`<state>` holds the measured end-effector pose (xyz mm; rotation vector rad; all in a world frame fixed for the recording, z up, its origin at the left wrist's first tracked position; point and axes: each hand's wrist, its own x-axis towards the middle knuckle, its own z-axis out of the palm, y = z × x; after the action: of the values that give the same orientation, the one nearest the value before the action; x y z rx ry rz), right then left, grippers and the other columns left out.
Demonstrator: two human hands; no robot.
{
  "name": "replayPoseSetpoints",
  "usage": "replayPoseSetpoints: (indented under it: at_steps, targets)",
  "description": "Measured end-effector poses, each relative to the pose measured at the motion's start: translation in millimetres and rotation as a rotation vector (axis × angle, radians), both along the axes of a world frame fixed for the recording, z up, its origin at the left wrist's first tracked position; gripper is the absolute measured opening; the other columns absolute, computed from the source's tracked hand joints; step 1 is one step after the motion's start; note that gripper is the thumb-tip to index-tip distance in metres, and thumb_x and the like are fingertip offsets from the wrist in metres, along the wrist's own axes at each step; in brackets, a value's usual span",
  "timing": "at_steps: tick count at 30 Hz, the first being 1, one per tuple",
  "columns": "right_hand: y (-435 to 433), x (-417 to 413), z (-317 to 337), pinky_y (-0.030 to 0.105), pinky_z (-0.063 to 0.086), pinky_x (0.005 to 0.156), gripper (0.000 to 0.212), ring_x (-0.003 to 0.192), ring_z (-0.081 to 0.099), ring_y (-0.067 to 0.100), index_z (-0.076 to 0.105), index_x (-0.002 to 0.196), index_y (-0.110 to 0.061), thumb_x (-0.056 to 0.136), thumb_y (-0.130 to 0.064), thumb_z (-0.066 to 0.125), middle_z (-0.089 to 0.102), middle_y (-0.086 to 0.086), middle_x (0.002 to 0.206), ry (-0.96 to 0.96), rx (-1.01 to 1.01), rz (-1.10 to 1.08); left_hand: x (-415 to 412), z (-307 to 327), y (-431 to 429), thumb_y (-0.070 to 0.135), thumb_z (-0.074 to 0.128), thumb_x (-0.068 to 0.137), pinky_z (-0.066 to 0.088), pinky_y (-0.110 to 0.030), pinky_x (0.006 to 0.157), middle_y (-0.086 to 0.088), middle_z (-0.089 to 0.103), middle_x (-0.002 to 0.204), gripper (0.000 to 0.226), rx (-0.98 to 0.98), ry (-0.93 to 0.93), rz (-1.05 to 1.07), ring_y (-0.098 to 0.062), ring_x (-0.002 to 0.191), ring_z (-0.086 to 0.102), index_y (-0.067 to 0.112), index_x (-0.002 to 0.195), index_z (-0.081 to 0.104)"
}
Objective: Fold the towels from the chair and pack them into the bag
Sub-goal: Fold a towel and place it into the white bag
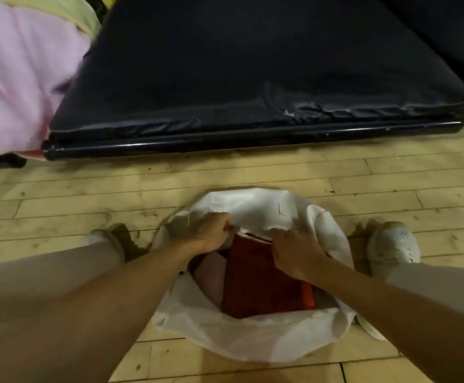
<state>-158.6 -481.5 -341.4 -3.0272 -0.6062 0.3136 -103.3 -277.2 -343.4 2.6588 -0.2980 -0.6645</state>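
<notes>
A white bag (253, 335) lies open on the wooden floor between my feet. Inside it a folded dark red towel (255, 286) lies on top, with a folded pink towel (211, 275) to its left. My left hand (211, 230) is closed on the bag's far rim. My right hand (294, 251) rests on the far right corner of the red towel, fingers spread and pressing down. More towels, pink (18, 73) and pale green (67, 9), lie heaped at the upper left beside the seat.
A black padded seat (253, 64) with a glossy front rail fills the upper half of the view. My two shoes (394, 247) stand on either side of the bag. Bare floorboards (87, 189) lie between seat and bag.
</notes>
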Motion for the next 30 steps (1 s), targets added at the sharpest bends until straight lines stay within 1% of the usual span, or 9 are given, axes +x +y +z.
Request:
replayPoseSetpoints:
  at_steps: [4,7,10,12,15,19,24,28,30]
  targets:
    - [-16,-21,-35,0.029,0.052,0.039,0.055,0.049,0.065,0.022,0.058,0.127,-0.01,0.073,-0.014,0.07,0.07,0.006,0.072,-0.057,0.21,-0.056,-3,-27,-1,0.026,0.053,0.087,0.044,-0.042,0.092,-0.003,0.058,0.113,0.018,0.161,-0.141,-0.271,-0.027,0.109,0.054,0.021,0.103,0.059]
    - [-17,-24,-42,0.024,0.045,0.036,0.057,0.044,0.061,0.019,0.058,0.127,-0.009,0.073,-0.018,0.072,0.069,0.005,0.069,-0.109,0.225,-0.032,-2,-38,2,0.02,0.05,0.09,0.044,-0.042,0.095,-0.004,0.06,0.113,0.019,0.176,-0.275,-0.412,-0.027,0.108,0.057,0.017,0.106,0.06]
    - [-14,-21,-37,0.019,0.035,0.032,0.045,0.04,0.058,0.014,0.064,0.12,-0.012,0.08,-0.029,0.051,0.067,0.0,0.065,-0.167,0.173,-0.02,1,-47,9,0.019,0.045,0.081,0.057,-0.037,0.07,-0.007,0.068,0.086,0.024,0.215,-0.373,-0.514,-0.027,0.078,0.068,0.012,0.085,0.068]
    - [-15,-20,-37,0.021,0.037,0.033,0.047,0.042,0.06,0.016,0.065,0.117,-0.011,0.082,-0.032,0.04,0.069,0.002,0.067,-0.141,0.2,-0.007,4,-47,13,0.021,0.038,0.079,0.058,-0.035,0.067,-0.008,0.069,0.083,0.033,0.214,-0.402,-0.554,-0.026,0.075,0.069,0.011,0.081,0.07]
    - [-18,-21,-38,0.021,0.039,0.036,0.044,0.045,0.061,0.015,0.066,0.113,-0.011,0.083,-0.032,0.04,0.068,0.0,0.066,-0.162,0.229,0.034,5,-37,13,0.018,0.046,0.089,0.047,-0.036,0.079,-0.006,0.064,0.097,0.018,0.155,-0.331,-0.469,-0.024,0.092,0.062,0.014,0.1,0.061]
    - [-15,-34,-39,0.027,0.046,0.038,0.047,0.048,0.061,0.018,0.058,0.122,-0.011,0.088,-0.036,0.038,0.068,0.001,0.069,-0.127,0.254,0.107,8,-10,4,0.025,0.04,0.101,0.038,-0.034,0.067,-0.002,0.058,0.091,0.017,0.041,-0.349,-0.274,-0.022,0.082,0.055,0.014,0.106,0.053]
    - [15,-48,-25,0.042,0.048,0.09,0.06,0.107,0.06,0.026,0.016,0.153,-0.019,0.098,-0.039,0.029,0.057,0.005,0.131,0.157,0.153,0.157,24,28,3,0.028,0.041,0.101,0.043,-0.036,0.066,-0.005,0.063,0.093,0.019,-0.156,-0.329,-0.151,-0.024,0.081,0.056,0.014,0.106,0.052]
    - [38,-37,-11,0.029,0.041,0.089,0.069,0.116,0.053,0.025,0.006,0.155,-0.018,0.097,-0.026,0.042,0.046,0.009,0.142,0.27,0.192,0.172,29,50,6,0.03,0.042,0.1,0.046,-0.04,0.067,-0.001,0.06,0.086,0.015,-0.158,-0.394,-0.247,-0.022,0.078,0.055,0.018,0.1,0.052]
    - [47,-24,-14,0.033,0.036,0.102,0.074,0.13,0.044,0.026,0.005,0.155,-0.018,0.094,-0.023,0.047,0.037,0.01,0.15,0.307,0.172,0.151,30,56,12,0.028,0.043,0.1,0.048,-0.044,0.071,-0.001,0.062,0.089,0.014,-0.177,-0.399,-0.268,-0.021,0.081,0.056,0.019,0.101,0.053]
